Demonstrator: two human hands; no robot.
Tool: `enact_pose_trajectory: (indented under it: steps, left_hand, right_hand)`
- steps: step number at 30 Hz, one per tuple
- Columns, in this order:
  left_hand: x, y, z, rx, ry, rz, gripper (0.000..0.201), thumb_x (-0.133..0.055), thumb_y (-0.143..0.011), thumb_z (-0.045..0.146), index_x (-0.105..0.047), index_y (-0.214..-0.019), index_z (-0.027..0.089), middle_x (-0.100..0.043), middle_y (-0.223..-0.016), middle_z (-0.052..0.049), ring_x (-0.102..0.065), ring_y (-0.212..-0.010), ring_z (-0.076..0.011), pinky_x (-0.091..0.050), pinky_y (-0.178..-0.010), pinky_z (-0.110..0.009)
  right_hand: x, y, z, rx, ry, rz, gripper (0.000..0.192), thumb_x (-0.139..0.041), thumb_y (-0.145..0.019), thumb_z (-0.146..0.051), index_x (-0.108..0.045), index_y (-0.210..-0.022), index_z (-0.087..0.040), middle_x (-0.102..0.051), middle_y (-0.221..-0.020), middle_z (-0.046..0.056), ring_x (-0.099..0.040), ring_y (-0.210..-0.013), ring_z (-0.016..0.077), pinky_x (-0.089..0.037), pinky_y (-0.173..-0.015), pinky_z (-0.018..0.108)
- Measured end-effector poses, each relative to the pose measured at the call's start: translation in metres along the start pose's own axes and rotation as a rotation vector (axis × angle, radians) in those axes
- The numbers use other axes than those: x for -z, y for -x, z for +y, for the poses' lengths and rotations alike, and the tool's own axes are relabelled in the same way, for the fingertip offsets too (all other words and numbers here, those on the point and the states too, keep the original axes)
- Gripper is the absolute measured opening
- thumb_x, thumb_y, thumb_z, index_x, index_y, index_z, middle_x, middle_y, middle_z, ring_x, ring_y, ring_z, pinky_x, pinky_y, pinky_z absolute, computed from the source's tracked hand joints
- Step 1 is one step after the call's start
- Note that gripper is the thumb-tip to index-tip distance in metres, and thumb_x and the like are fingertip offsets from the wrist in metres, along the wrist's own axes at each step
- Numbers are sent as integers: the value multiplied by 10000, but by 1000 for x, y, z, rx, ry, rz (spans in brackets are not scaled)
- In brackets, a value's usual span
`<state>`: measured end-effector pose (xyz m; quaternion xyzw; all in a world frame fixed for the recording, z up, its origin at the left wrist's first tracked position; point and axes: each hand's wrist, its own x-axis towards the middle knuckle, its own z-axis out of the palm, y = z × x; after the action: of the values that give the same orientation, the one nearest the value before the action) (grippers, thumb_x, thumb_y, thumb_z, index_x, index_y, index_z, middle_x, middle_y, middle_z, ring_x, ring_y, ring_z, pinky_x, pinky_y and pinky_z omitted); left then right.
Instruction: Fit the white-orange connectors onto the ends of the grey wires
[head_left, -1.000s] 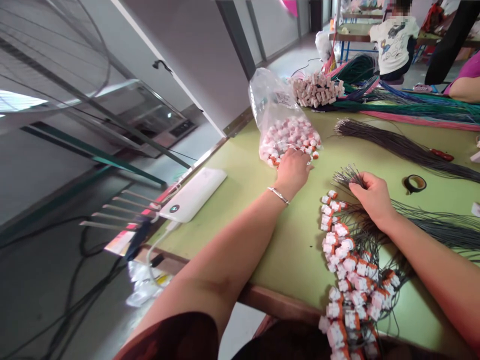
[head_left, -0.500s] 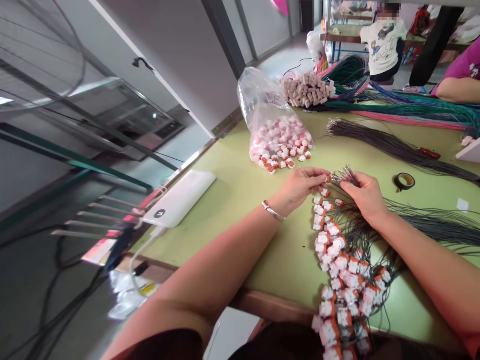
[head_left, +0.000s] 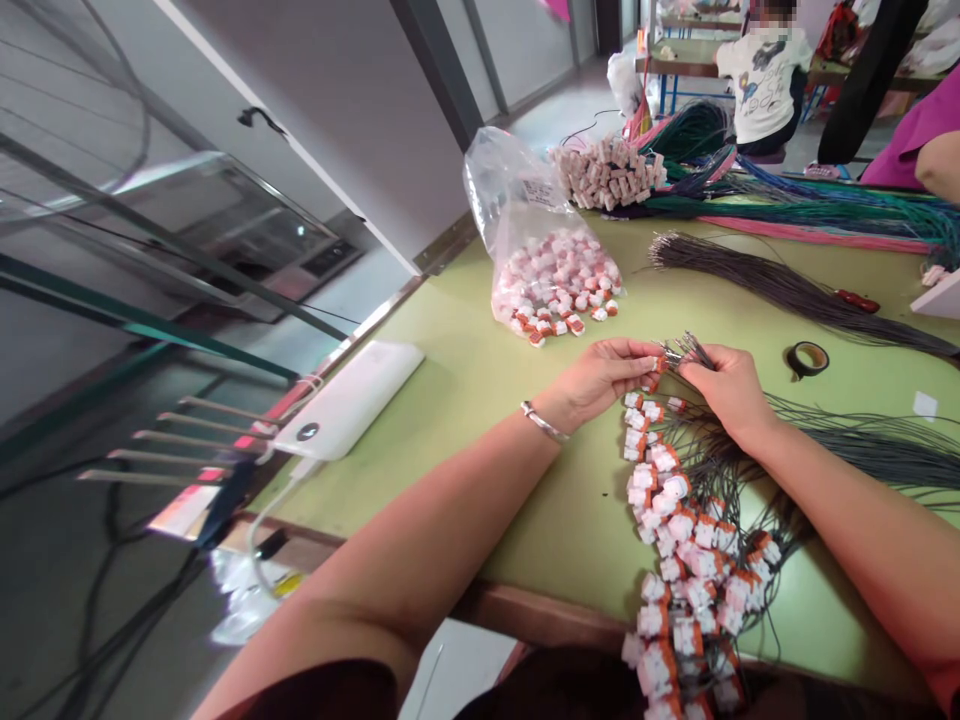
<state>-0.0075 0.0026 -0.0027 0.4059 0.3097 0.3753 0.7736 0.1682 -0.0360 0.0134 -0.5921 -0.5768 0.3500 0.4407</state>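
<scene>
Head view: left grip (head_left: 600, 382) pinches a small orange connector (head_left: 660, 364), right grip (head_left: 729, 392) clasps silver-tipped dark wires (head_left: 697, 352)

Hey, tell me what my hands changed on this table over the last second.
Your left hand left the plastic bag and moved toward you and to the right; it now pinches a small orange plug by the wire tips. Your right hand still grips the wires. The bag, tape roll and white box stayed put.
</scene>
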Motion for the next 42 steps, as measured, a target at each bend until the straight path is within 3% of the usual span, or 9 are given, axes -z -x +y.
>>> enact_pose_trajectory:
  steps: [9,17,24,31,42]
  left_hand:
    - [-14,7,5,-240,-529,88,143,-738,-680,193,-724,-806,127,-712,-783,-52,-620,-681,-109,-508,-671,-250]
    - [-11,2,-6,-181,-431,79,230,-782,-634,257,-727,-813,123,-726,-778,-54,-631,-669,-119,-523,-695,-272]
    - [-12,4,-2,-105,-286,24,256,-822,-595,261,-736,-800,134,-722,-752,-42,-624,-647,-104,-515,-681,-258]
    - [-11,2,-3,-115,-161,64,256,-824,-592,253,-714,-787,129,-682,-687,-15,-601,-598,-89,-494,-648,-253]
    - [-11,0,-9,-102,-208,75,270,-832,-574,249,-706,-769,113,-693,-692,-16,-605,-616,-84,-501,-671,-242]
  right_hand:
    - [0,-2,6,-86,-72,-63,126,-527,-623,-268,-520,-536,-178,-336,-498,-52,-291,-516,92,-214,-473,241]
    - [1,-3,7,-78,-68,-124,118,-524,-607,-268,-526,-534,-175,-350,-482,-60,-295,-511,90,-222,-486,240]
    - [2,-6,11,-108,-159,-177,137,-554,-626,-292,-535,-559,-174,-433,-515,-54,-349,-516,91,-261,-505,238]
    - [3,-5,10,-25,-73,-24,125,-573,-630,-301,-559,-631,-176,-477,-571,-41,-400,-567,110,-328,-554,251]
    - [0,-2,11,-9,55,-48,97,-494,-626,-274,-497,-580,-188,-432,-514,-44,-370,-528,104,-295,-506,245]
